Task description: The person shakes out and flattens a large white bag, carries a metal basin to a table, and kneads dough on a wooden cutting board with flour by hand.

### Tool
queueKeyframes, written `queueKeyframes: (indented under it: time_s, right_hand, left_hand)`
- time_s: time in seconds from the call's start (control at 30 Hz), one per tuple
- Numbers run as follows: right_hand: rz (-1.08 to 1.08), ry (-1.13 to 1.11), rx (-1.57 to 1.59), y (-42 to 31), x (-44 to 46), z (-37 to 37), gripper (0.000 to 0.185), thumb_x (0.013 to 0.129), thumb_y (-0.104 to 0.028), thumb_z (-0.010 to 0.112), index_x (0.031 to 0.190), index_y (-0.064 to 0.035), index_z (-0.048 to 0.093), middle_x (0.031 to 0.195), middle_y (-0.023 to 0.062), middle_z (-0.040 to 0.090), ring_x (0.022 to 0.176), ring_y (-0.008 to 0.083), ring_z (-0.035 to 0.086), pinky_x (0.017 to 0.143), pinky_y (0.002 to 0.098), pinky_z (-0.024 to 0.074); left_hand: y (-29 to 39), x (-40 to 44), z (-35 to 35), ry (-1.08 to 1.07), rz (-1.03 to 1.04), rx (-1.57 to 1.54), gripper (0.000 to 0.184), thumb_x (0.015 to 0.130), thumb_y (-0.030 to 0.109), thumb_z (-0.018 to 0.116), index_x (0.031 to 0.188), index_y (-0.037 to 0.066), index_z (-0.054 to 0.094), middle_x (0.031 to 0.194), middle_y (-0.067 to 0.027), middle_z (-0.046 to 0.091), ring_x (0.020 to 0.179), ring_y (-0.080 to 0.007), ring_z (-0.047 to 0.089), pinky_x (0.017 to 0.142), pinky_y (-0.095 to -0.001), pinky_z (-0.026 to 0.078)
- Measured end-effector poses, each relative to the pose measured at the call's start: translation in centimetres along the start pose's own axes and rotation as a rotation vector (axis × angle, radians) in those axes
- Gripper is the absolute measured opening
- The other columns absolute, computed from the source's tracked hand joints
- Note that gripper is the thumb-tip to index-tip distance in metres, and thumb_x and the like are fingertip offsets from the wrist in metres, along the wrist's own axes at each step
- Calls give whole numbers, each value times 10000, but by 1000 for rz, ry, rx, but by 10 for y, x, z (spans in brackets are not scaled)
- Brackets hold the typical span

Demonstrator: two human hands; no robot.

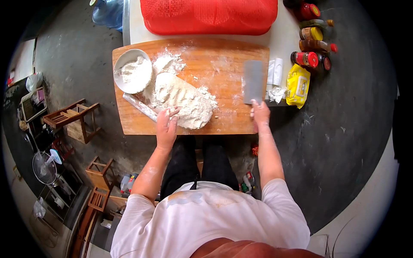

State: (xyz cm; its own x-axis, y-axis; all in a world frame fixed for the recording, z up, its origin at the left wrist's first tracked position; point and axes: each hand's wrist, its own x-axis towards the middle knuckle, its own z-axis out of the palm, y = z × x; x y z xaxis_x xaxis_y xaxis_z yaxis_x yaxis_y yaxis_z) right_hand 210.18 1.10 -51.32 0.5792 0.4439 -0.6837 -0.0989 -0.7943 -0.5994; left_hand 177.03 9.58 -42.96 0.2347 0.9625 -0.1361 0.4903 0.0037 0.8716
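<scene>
A large floured slab of dough (183,101) lies across the left half of the wooden board (228,53). My left hand (166,122) is at the dough's near left edge, its fingers apart and holding nothing; whether they touch the dough I cannot tell. Just left of it, a pale rolling pin (140,106) lies slanted, its lower end close to my fingers. A white bowl of flour (133,52) stands at the board's far left. At the right edge, my right hand (261,114) grips the handle of a cleaver (253,79), whose wide grey blade lies over the board, pointing away.
Behind the board is a red plastic basket (208,17). To the right lie a white roll (275,72), crumpled white paper (276,94) and a yellow wipes pack (298,86), with several jars and bottles (312,33) beyond. Wooden stools (79,120) and a fan (44,167) stand left.
</scene>
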Motion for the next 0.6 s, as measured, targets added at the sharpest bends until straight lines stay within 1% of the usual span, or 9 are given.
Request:
queueKeyframes:
  time_s: [0.07,0.1,0.2,0.23,0.3,0.33,0.43,0.5,0.6]
  right_hand:
    - [35,-198,-88,6,-10,28,232,822,-262,603,810,-43,528,556,5,485,438,88,428,397,257,368]
    - [-9,-271,-336,-9,-27,39,235,821,-269,601,773,-46,548,543,16,499,437,90,466,388,246,375]
    - [-171,-348,-345,-3,-33,53,238,821,-262,601,748,-41,548,555,25,518,436,95,478,390,254,381]
    - [-130,-252,-345,-6,-26,51,226,831,-257,590,785,-38,551,553,22,517,429,97,474,389,253,381]
    - [-12,-115,95,-30,-11,35,223,841,-251,577,825,-31,546,553,18,513,419,98,459,386,249,377]
    - [-13,-115,96,-37,2,30,223,841,-251,577,825,-31,546,553,18,513,419,98,459,386,249,377]
    - [-43,-128,-26,-37,34,34,233,847,-256,567,862,-25,542,555,15,511,419,98,453,398,245,383]
    - [-283,-243,-387,-10,41,61,238,843,-262,571,862,-26,548,556,13,508,418,98,451,415,242,391]
    - [-146,-367,-345,-56,-19,56,279,827,-303,575,850,-25,564,562,28,500,439,114,471,451,263,404]
  left_hand:
    - [4,-3,0,-13,-39,18,218,807,42,488,988,-1,602,1060,-112,591,996,-250,516,907,-331,358]
    - [7,-4,0,-14,-37,19,218,807,42,488,988,-1,602,1060,-112,591,996,-250,516,907,-331,358]
    - [15,-1,-1,-20,-12,37,203,786,32,514,963,18,614,1036,-99,602,991,-298,497,904,-367,357]
    - [16,0,-3,-22,16,37,200,791,35,512,963,19,612,1035,-97,604,991,-300,497,904,-370,357]
    - [13,-3,-5,-26,41,37,198,795,38,510,964,21,611,1034,-95,605,991,-301,497,905,-372,357]
    - [9,-5,-6,-27,34,57,195,794,36,512,962,22,610,1039,-97,604,993,-300,497,905,-372,357]
    - [0,-6,-6,-24,39,73,194,791,30,515,961,22,609,1040,-101,603,992,-298,499,902,-370,361]
    - [4,-7,-4,-16,46,66,196,789,25,517,962,22,609,1037,-103,603,989,-297,501,899,-368,364]
    - [16,-2,-6,-28,44,6,198,786,22,517,962,20,608,1030,-108,603,982,-297,506,896,-366,367]
